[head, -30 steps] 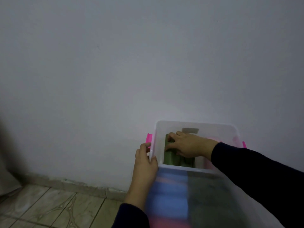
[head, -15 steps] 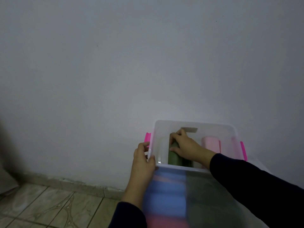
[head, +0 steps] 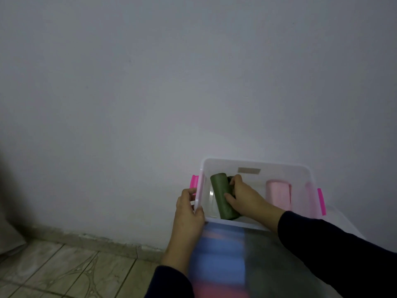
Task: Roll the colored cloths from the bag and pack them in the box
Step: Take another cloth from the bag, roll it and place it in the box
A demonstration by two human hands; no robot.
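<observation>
A plain white wall (head: 150,82) meets a tiled floor (head: 64,272). The clear box (head: 255,163) stands against it. The left hand (head: 188,208) grips the box's left rim. The right hand (head: 245,197), fingers curled, holds the green rolled cloth (head: 221,194), now farther from the left wall than before, a pink roll (head: 278,191) uncovered at the right.

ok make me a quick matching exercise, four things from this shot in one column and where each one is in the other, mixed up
1. green roll
2. pink roll
3. left hand
4. pink latch

a. on the box's right outer side
b. gripping the box's left rim
c. left part of the box, under the right hand
d. right part of the box

Pairs: 1-c, 2-d, 3-b, 4-a
</observation>
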